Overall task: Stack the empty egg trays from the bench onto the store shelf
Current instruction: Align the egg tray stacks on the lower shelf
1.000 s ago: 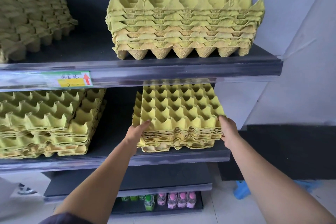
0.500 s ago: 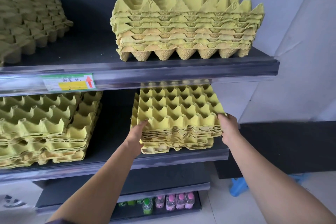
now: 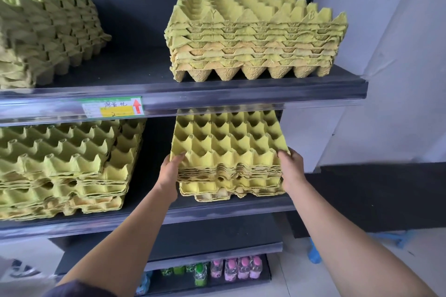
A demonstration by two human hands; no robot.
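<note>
A stack of yellow egg trays (image 3: 229, 149) sits on the right part of the middle shelf (image 3: 217, 212), with its upper bundle slightly offset from the trays below. My left hand (image 3: 170, 171) holds the left front corner of that upper bundle, thumb on top. My right hand (image 3: 290, 169) holds the right front corner, fingers curled over the rim. Both forearms reach up from below.
A taller stack of trays (image 3: 255, 38) stands on the upper shelf above. More stacks lie at the upper left (image 3: 48, 36) and middle left (image 3: 67, 166). A price label (image 3: 113, 108) marks the upper shelf edge. Small bottles (image 3: 231, 270) fill the bottom shelf. A white wall is at right.
My hands stay on the stack's front corners while the upper bundle shifts slightly on the trays below. The camera has tilted a little.
</note>
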